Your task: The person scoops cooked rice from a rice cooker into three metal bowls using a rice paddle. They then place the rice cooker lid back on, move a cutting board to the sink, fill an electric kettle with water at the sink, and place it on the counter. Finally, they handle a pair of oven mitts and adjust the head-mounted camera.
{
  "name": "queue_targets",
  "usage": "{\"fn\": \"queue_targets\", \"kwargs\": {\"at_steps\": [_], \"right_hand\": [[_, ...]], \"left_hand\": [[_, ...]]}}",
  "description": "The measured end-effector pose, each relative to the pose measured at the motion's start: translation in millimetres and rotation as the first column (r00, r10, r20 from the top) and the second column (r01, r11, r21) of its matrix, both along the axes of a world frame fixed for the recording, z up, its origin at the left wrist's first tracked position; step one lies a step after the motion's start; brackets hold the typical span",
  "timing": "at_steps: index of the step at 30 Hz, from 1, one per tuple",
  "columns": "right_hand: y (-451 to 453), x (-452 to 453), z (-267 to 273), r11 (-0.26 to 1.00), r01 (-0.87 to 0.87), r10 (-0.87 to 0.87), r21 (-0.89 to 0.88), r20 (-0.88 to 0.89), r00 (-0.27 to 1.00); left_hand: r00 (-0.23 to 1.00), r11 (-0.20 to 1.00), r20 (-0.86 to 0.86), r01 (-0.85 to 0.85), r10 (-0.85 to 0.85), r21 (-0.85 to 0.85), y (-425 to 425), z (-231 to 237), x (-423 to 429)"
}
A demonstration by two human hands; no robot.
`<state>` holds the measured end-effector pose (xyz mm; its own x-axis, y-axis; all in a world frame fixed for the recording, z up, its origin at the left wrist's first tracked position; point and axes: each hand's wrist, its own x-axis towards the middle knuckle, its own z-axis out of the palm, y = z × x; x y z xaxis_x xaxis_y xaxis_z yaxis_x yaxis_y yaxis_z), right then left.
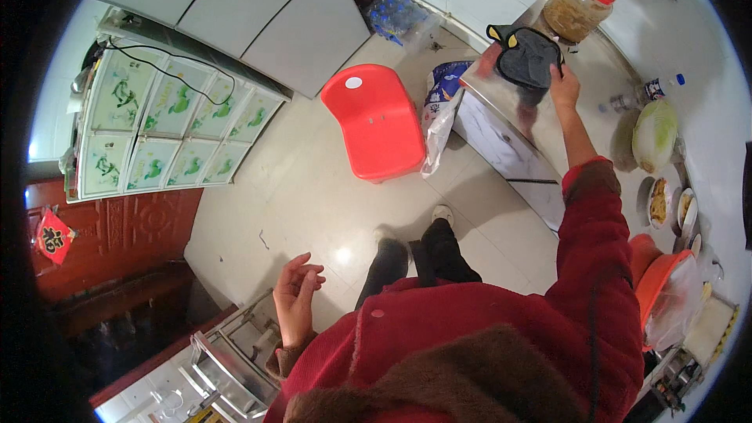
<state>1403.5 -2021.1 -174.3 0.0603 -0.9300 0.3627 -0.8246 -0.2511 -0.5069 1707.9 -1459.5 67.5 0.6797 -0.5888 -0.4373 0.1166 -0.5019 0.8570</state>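
Observation:
My right hand (pixel 565 87) grips the near edge of a dark grey cloth (pixel 531 64) with black trim and yellow patches at its far end. The cloth is over a shiny metal countertop (pixel 505 108), which mirrors it; whether it touches the surface I cannot tell. Just beyond it stands a clear jar (pixel 576 12) with a red lid and brown contents. On the other side, my left hand (pixel 295 296) hangs in the air above the floor, holding nothing, its fingers loosely curled and apart.
A red plastic stool (pixel 382 129) stands on the tiled floor beside a blue printed bag (pixel 443 85). Along the counter are a plastic bottle (pixel 637 96), a Chinese cabbage (pixel 655 135), a food dish (pixel 651 211) and an orange basin (pixel 649 288). A green-fronted drawer cabinet (pixel 176 136) is at left.

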Motion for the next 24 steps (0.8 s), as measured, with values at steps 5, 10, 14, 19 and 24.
{"fn": "queue_targets", "kwargs": {"at_steps": [5,10,14,19,24], "right_hand": [[28,60,172,0.919,-0.22,0.332,-0.327,0.342,0.879],[148,106,300,0.895,-0.418,0.435,-0.158,0.519,0.736],[239,144,333,0.639,-0.767,0.705,0.063,0.35,0.617],[274,157,337,0.523,-0.846,0.795,0.104,0.299,0.528],[286,161,336,0.61,-0.751,0.564,0.252,0.527,0.635]], "left_hand": [[0.987,0.981,0.01,0.159,-0.159,-0.106,-61,-12,9],[0.842,0.791,0.256,0.536,-0.475,-0.295,-147,-9,4],[0.7,0.567,0.502,0.71,-0.508,-0.416,-202,2,-15],[0.654,0.472,0.391,0.747,-0.648,-0.468,-206,8,18],[0.531,0.445,0.574,0.844,-0.623,-0.299,-188,19,58]]}}
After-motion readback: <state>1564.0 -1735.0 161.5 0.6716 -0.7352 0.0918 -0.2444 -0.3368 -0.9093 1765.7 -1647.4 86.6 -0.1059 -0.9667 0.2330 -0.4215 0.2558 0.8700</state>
